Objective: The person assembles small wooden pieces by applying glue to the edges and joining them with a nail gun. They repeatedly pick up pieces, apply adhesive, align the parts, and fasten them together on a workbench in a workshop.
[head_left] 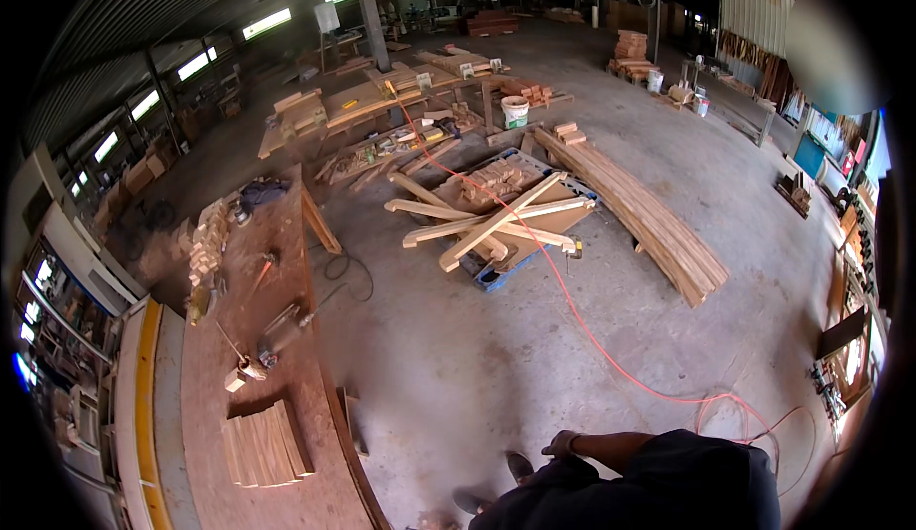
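Observation:
My right hand is low in the view, in front of my dark clothing, its forearm coming in from the right. It is above the concrete floor near my shoes. It looks small and dim, and how its fingers are set does not show clearly. Nothing held stands out in it. My left hand is out of view. To the left stands a long brown workbench. On its near end a row of wooden blocks sits side by side. Farther along lies a metal-bodied hand tool with a cord.
An orange hose crosses the floor. Ahead, long wooden beams lie crossed over a blue pallet. Stacked planks stretch to the right. A white bucket stands behind, beside low worktables. Several loose blocks pile on the bench.

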The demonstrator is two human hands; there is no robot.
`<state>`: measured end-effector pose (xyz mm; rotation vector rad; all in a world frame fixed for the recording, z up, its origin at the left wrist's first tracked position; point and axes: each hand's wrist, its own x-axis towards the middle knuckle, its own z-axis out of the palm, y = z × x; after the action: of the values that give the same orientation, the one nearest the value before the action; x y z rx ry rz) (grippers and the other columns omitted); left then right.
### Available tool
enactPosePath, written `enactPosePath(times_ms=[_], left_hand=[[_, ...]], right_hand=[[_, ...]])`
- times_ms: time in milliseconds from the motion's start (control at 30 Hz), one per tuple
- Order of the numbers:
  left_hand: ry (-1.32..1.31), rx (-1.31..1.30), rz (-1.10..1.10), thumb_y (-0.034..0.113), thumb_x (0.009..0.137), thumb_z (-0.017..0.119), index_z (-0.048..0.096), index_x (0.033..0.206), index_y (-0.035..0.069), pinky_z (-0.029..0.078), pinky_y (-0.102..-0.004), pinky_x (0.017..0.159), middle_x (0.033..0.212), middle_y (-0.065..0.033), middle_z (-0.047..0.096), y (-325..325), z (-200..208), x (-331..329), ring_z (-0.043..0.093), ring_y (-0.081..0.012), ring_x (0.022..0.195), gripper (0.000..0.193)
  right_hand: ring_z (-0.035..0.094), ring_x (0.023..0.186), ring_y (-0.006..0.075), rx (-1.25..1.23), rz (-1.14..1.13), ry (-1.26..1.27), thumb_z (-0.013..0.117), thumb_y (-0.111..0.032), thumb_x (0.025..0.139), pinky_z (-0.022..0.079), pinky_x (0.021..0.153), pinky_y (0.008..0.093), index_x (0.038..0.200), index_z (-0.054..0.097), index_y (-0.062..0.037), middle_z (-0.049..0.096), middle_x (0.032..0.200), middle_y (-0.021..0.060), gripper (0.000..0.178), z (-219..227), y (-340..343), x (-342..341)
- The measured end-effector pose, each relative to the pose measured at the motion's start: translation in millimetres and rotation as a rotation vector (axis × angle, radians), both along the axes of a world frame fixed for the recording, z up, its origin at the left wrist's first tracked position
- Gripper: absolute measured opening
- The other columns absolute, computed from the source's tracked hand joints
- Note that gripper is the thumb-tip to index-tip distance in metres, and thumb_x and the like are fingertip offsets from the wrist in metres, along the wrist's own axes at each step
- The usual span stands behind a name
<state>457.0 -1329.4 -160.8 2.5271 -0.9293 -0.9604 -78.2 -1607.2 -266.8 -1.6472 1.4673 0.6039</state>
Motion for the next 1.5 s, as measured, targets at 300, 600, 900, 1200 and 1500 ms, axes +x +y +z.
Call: enactPosePath(times_ms=[300,600,900,1200,1500], left_hand=[[-0.337,-0.088,-0.046,0.037,0.070,0.092,0.031,0.161,0.009,0.050,-0.0545,0.110,0.151,-0.0244,0.050,22,-49,10,0.053,-0.0428,0.137,0.113],[-0.337,-0.077,-0.088,0.045,0.068,0.091,0.035,0.161,0.008,0.054,-0.0529,0.103,0.145,-0.0267,0.058,22,-32,10,0.061,-0.0432,0.129,0.115],[-0.278,-0.126,-0.092,0.042,0.071,0.089,0.031,0.162,0.003,0.050,-0.0524,0.109,0.151,-0.0302,0.049,11,-19,5,0.054,-0.0446,0.136,0.115],[-0.060,-0.014,0.043,0.044,0.066,0.092,0.038,0.158,0.005,0.050,-0.0506,0.110,0.151,-0.0261,0.051,4,-7,10,0.054,-0.0406,0.137,0.114],[-0.143,0.013,-0.012,0.046,0.068,0.092,0.032,0.161,0.002,0.041,-0.0491,0.120,0.158,-0.0285,0.043,0,-6,4,0.044,-0.0424,0.146,0.119]], right_hand=[[0.068,0.124,0.0327,0.057,0.009,-0.037,0.063,-0.074,0.087,0.050,0.107,0.0461,0.126,0.076,-0.0102,0.074,0.129,0.0159,0.076,16,-9,49],[0.065,0.128,0.0328,0.129,-0.203,-0.082,0.068,-0.071,0.086,0.049,0.108,0.0470,0.128,0.076,-0.0116,0.072,0.134,0.0136,0.073,14,-18,71],[0.064,0.129,0.0333,0.100,-0.152,-0.052,0.064,-0.076,0.086,0.049,0.109,0.0466,0.129,0.075,-0.0111,0.071,0.135,0.0145,0.079,-10,-20,72],[0.067,0.126,0.0318,0.138,-0.101,-0.003,0.060,-0.075,0.090,0.050,0.108,0.0450,0.129,0.075,-0.0106,0.073,0.132,0.0150,0.077,12,-27,64],[0.068,0.124,0.0308,0.124,-0.140,-0.039,0.066,-0.073,0.087,0.050,0.107,0.0448,0.128,0.075,-0.0102,0.074,0.129,0.0147,0.075,-8,-30,51]])
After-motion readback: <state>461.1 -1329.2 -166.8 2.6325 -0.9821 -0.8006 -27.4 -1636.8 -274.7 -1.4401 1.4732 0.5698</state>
